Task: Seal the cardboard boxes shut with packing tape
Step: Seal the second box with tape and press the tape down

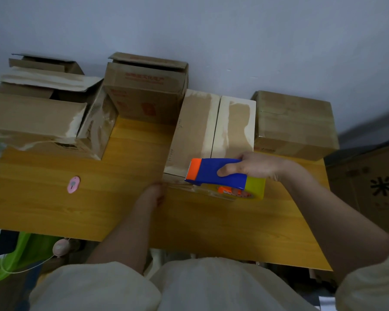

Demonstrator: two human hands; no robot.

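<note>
A cardboard box [202,131] lies in the middle of the wooden table [99,209], its two top flaps folded together along a seam. My right hand [254,166] grips a blue and orange tape dispenser [216,171] holding a yellowish tape roll [255,190], at the box's near edge. My left hand [154,194] presses against the box's near left corner, fingers mostly hidden. Open boxes stand at the left [43,117] and back [146,90]. A closed, taped box [294,122] stands on the right.
A small pink oval object [73,184] lies on the table left of my left hand. A dark printed carton [368,187] stands beyond the table's right edge. Green cloth [25,252] and a pink round thing [60,248] hang below the table's front left edge.
</note>
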